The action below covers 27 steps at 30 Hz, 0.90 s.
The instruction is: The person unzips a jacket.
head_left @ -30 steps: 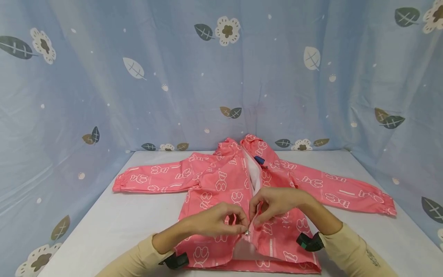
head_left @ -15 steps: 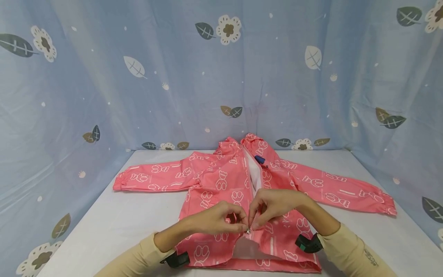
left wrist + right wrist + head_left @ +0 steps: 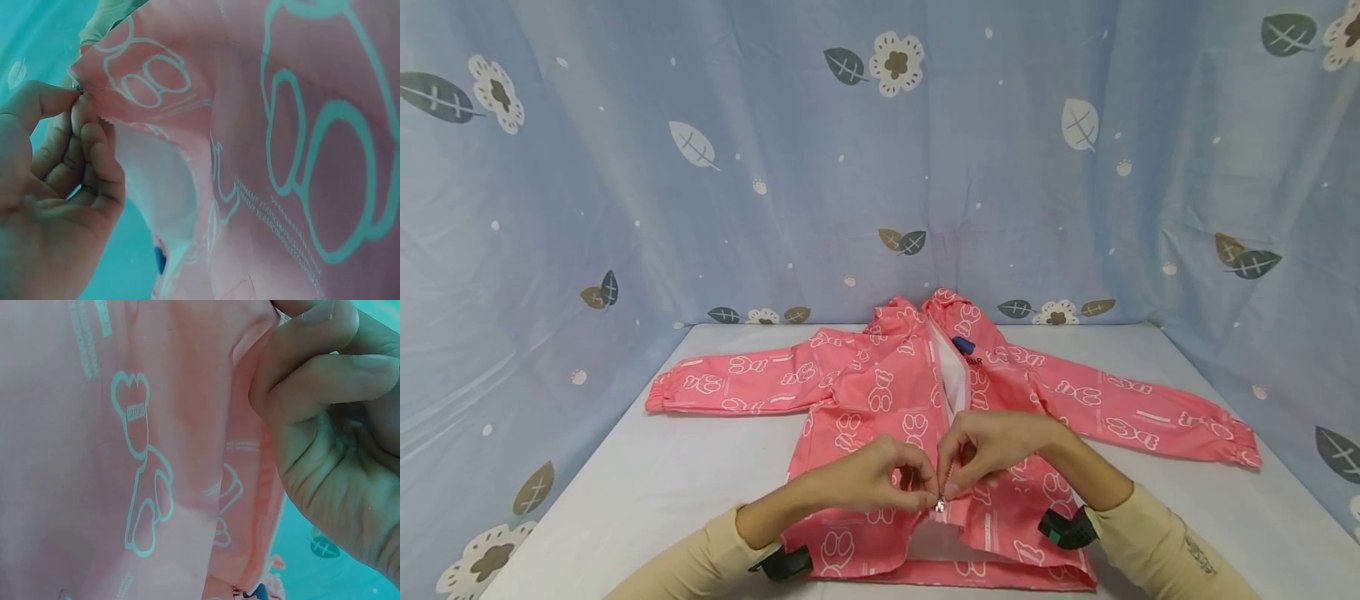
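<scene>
A pink jacket (image 3: 880, 387) with white bunny outlines lies front up, sleeves spread, its front parted down the middle. At the lower front, my left hand (image 3: 880, 477) pinches the metal zipper slider (image 3: 939, 505) between thumb and forefinger. In the left wrist view, the left hand (image 3: 62, 150) has its other fingers curled below the pinch. Right beside it, my right hand (image 3: 1000, 446) pinches the opposite zipper edge just above the slider. The right wrist view shows the right hand (image 3: 325, 406) with bent fingers against the pink cloth; its fingertip pinch is mostly cut off there.
The jacket lies on a white table (image 3: 700, 462). Blue curtains (image 3: 790, 167) with leaves and flowers stand behind and at both sides. Black wrist devices sit on the left wrist (image 3: 784, 563) and right wrist (image 3: 1067, 528), over the jacket's lower part.
The right fingertips have come slightly down and left, nearer the slider. The slider has shifted a little to the right. The jacket's sleeves and collar stay put.
</scene>
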### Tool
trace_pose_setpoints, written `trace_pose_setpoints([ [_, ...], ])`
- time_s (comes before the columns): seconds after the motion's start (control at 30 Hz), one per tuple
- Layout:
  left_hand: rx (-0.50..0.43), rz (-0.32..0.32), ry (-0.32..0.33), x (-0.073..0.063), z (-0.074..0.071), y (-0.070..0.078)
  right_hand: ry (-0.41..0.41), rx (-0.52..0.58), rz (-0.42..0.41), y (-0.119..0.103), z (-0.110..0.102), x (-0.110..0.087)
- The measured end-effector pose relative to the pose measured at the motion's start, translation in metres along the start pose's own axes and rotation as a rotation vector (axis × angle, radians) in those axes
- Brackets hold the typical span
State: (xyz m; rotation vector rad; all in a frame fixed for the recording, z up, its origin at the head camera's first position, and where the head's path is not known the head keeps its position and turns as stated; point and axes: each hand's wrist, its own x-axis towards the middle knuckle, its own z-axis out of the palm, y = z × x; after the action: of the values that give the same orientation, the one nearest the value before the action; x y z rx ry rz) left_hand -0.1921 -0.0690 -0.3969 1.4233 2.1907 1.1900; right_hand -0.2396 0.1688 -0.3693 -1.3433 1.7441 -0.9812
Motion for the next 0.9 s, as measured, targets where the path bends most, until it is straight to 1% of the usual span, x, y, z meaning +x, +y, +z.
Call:
trace_pose_setpoints([
  [0.07,0.034,0.028,0.007,0.0002,0.0003,-0.0004,-0.002,-0.002,-0.001,0.0006,-0.0002,0.0002],
  [0.23,0.063,0.074,0.027,0.0003,0.0009,0.0004,-0.011,0.013,0.0,0.002,-0.0007,0.0007],
  [0.33,0.094,0.116,0.03,0.0007,0.0007,0.0018,-0.019,0.009,-0.013,0.0028,-0.0012,0.0012],
  [0.43,0.114,0.139,0.04,0.0007,0.0,0.003,-0.012,-0.005,-0.032,0.0032,-0.0014,0.0013],
  [0.5,0.108,0.14,0.051,0.0004,-0.0004,0.0036,0.003,-0.013,-0.036,0.0029,-0.0013,0.0012],
  [0.7,0.1,0.118,0.078,-0.0007,-0.0012,0.0038,0.058,-0.056,-0.031,-0.0016,-0.0006,0.0009],
  [0.83,0.079,0.106,0.086,-0.0001,-0.0017,0.0017,0.067,-0.076,-0.047,-0.0052,-0.0005,-0.0003],
  [0.9,0.086,0.122,0.085,0.001,-0.0016,0.0004,0.065,-0.075,-0.052,-0.0059,-0.0008,-0.0017],
])
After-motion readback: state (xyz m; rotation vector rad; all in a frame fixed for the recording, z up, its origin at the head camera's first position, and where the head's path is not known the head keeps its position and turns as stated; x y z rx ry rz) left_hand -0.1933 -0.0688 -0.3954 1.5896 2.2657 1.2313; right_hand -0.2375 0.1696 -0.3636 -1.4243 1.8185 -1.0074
